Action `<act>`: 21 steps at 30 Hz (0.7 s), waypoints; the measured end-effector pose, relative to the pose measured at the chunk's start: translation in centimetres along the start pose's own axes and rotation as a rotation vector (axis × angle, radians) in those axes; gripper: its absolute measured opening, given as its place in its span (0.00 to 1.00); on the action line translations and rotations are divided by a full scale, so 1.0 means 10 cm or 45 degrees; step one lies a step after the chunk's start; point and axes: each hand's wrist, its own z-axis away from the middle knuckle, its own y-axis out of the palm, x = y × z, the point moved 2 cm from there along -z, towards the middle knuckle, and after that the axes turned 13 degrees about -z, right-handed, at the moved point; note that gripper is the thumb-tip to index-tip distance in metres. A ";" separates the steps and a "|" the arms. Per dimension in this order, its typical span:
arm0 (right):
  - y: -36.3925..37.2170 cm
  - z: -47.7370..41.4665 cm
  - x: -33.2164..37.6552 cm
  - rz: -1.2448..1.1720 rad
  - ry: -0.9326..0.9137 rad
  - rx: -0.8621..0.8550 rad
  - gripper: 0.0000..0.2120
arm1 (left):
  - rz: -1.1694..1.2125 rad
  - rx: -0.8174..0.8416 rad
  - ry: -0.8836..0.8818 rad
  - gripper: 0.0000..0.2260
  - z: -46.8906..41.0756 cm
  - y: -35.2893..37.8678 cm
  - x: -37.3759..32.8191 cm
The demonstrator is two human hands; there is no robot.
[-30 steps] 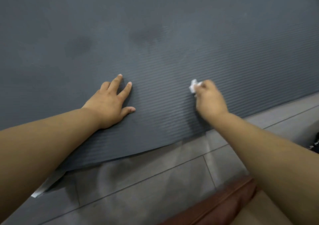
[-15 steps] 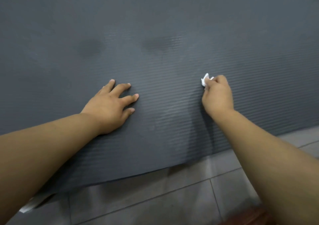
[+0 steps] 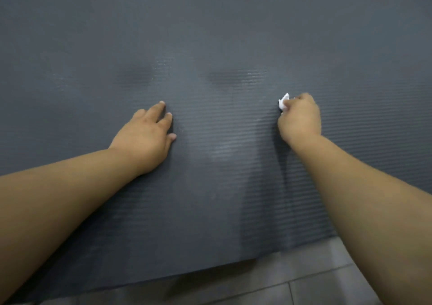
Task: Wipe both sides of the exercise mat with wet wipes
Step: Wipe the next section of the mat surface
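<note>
Now, left hand (image 3: 146, 138): fingers straight, palm pressed flat on the mat (image 3: 210, 35).
Mat: dark grey, ribbed, spread over the tiled floor (image 3: 304, 279).
Wipe (image 3: 283, 102): white wad touching the mat, at the far edge of the right hand (image 3: 300, 119).
Right hand: fingers curled round the wipe.

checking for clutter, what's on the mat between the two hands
Head view: only bare ribbed mat between the left hand and the right hand gripping the wipe.

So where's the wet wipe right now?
In the head view the wet wipe sits right of centre, bunched in the right hand against the grey exercise mat; the left hand rests farther left.
</note>
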 end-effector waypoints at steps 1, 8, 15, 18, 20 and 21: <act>0.05 0.02 0.09 -0.032 0.029 0.007 0.13 | 0.020 0.023 -0.023 0.24 -0.03 -0.02 -0.01; 0.45 0.58 0.69 -0.299 -1.098 0.517 0.15 | 0.112 0.038 -0.082 0.19 -0.18 -0.07 0.02; 0.12 -0.63 0.09 -0.113 0.095 -0.095 0.13 | 0.178 0.001 -0.100 0.31 -0.24 -0.04 0.10; 0.35 -0.54 0.54 -0.180 -0.043 -0.061 0.16 | 0.192 0.009 -0.118 0.31 -0.24 -0.06 0.09; 0.51 -0.37 0.81 -0.229 -0.304 0.054 0.15 | 0.205 0.006 -0.121 0.31 -0.22 -0.07 0.10; 0.56 -0.24 0.91 -0.259 -0.454 0.153 0.14 | 0.213 0.005 -0.121 0.31 -0.22 -0.08 0.10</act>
